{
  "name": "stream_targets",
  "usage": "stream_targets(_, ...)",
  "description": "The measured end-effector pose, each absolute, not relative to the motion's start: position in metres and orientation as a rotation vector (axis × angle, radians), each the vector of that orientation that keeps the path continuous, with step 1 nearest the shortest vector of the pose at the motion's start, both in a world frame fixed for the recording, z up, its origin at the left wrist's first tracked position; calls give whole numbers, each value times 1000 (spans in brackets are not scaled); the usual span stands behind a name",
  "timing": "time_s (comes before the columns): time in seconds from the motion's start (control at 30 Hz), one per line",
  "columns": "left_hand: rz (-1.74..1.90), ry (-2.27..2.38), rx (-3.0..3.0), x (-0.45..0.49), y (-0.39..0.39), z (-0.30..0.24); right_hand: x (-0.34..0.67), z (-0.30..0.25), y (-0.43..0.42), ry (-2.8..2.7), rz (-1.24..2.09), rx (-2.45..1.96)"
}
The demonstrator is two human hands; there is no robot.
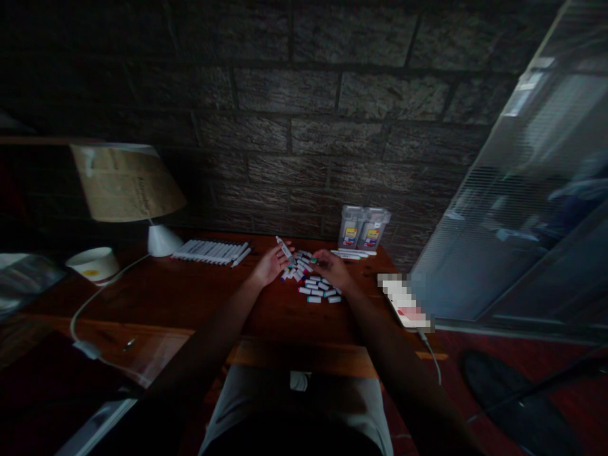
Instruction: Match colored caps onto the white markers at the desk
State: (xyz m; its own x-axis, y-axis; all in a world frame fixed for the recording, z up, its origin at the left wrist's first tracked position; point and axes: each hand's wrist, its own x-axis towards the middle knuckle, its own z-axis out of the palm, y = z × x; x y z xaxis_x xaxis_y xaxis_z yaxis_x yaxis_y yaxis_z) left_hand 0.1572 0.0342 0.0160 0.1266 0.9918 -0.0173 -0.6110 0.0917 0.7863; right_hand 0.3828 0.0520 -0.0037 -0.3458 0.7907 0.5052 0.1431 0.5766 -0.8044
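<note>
My left hand (272, 266) is closed round a white marker pen (284, 248), which tilts up and away from the palm. My right hand (331, 267) pinches a small marker cap (313, 259) with a green end, just right of the pen. Below and between both hands lies a loose heap of white marker caps (314, 291) with coloured ends. A row of white marker pens (209, 251) lies side by side at the left on the wooden desk (190, 297). A few more pens (354, 253) lie behind my right hand.
Two clear plastic cases (358, 228) stand against the brick wall. On the left are a lamp (164, 240) and a white bowl (95, 265), with a cable hanging over the front edge. A phone (403, 303) with a cable lies at the right edge.
</note>
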Motion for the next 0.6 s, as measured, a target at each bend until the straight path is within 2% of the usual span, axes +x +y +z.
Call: stream_targets(0.6, 1387, 723, 691, 161, 32, 17, 379, 2, 44, -1777, 768, -791)
